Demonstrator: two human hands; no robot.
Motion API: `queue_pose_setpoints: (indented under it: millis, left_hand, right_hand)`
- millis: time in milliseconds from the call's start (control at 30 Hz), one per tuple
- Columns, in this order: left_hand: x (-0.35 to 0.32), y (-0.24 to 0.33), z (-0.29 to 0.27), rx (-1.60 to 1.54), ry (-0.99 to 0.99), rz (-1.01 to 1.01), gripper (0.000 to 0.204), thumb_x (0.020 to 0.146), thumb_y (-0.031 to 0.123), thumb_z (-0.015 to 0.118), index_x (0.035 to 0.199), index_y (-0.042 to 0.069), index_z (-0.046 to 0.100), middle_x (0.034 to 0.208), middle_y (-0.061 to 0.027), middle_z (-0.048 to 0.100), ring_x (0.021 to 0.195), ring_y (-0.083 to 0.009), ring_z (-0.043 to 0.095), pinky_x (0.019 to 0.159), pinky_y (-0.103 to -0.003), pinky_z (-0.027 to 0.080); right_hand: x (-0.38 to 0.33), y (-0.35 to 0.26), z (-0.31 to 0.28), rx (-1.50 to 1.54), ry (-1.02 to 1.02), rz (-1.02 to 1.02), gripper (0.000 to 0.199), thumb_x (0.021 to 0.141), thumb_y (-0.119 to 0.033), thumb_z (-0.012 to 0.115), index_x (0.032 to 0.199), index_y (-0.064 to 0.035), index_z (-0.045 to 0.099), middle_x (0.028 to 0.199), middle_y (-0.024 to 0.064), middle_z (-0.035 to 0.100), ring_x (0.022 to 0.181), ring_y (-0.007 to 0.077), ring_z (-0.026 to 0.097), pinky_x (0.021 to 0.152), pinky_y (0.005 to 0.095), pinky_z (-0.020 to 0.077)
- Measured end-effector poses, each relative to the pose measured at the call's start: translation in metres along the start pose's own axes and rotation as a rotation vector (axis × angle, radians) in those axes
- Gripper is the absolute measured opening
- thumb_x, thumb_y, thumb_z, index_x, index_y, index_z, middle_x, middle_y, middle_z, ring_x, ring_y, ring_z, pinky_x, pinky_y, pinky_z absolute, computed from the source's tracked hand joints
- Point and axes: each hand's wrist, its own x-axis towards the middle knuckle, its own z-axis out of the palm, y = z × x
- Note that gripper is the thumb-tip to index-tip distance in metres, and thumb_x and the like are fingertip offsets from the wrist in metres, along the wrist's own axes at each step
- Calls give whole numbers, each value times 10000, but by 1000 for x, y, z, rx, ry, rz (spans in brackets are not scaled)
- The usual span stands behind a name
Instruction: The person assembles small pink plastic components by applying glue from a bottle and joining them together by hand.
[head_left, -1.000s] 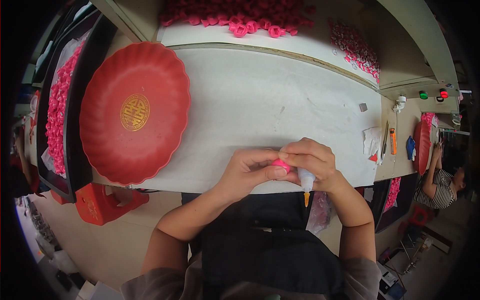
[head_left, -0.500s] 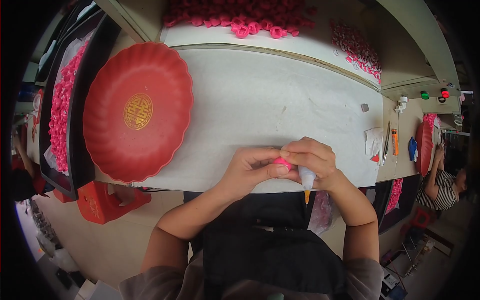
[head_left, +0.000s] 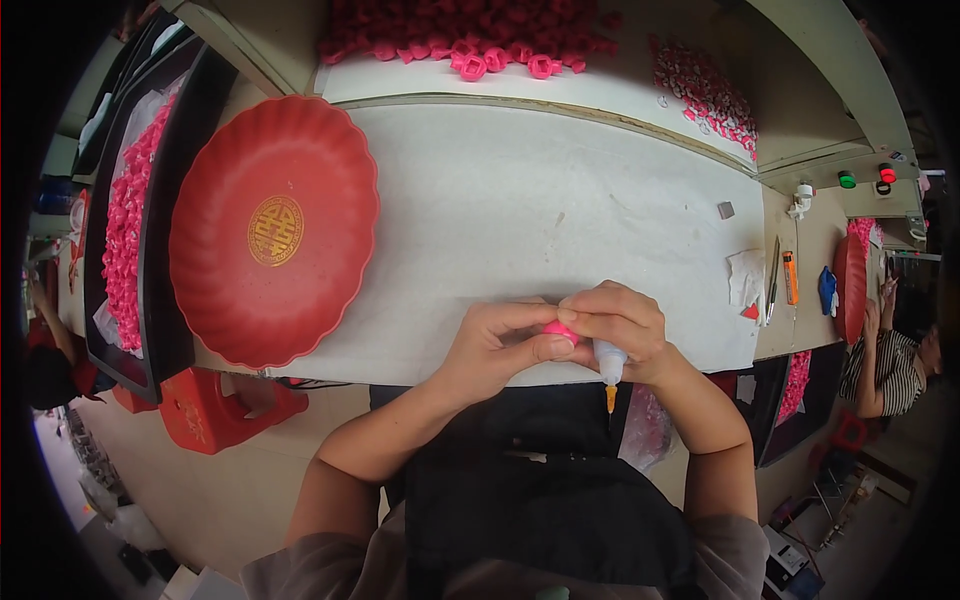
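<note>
Hands meet at the near edge of the white tabletop [head_left: 520,210]. Left hand [head_left: 497,347] and right hand [head_left: 622,325] pinch a small pink piece [head_left: 559,330] between them, fingertips touching, so the piece sits right where both grips join, mostly hidden by fingers. Right hand's grip is also clenched around a small glue bottle [head_left: 609,362], its orange nozzle pointing down past the tabletop's edge toward the lap. Big red scalloped tray [head_left: 270,228] lies well apart on the left. Heap of pink pieces [head_left: 470,35] sits along the far shelf.
</note>
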Motion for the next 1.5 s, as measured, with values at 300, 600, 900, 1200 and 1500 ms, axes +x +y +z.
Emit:
queue_pose_setpoints:
  millis: [300,600,900,1200,1500]
  left_hand:
    - [1,1,4,24,28,-15,217,789,53,582,985,-39,574,875,-78,599,816,-118,556,737,-243,447]
    - [3,10,7,494,159,283,253,702,37,640,951,21,597,922,-91,600,849,-198,568,737,-283,439]
    - [5,12,9,798,216,469,295,659,47,674,945,27,603,887,-87,605,821,-220,566,705,-287,442]
    - [-2,14,8,605,209,246,326,648,32,700,955,-2,594,872,-83,608,767,-137,562,693,-245,437]
    - [2,13,7,895,272,444,318,630,15,707,930,21,605,867,-78,585,770,-150,550,688,-246,440]
  right_hand:
    - [-4,1,1,-4,17,10,286,620,-102,690,874,0,605,839,113,574,617,193,568,504,246,455]
    - [-5,-14,5,51,163,215,420,620,5,701,1015,-1,557,976,146,551,630,143,548,521,225,465]
    - [-11,-11,-3,22,255,275,402,629,31,692,1007,-11,563,960,140,550,572,103,495,521,209,428]
    - [-12,-11,-3,40,247,325,359,637,43,682,975,-15,575,943,134,549,576,101,494,515,206,423]
    - [-11,-12,-4,46,242,336,368,632,37,685,978,-27,579,941,125,546,589,106,500,515,208,424]
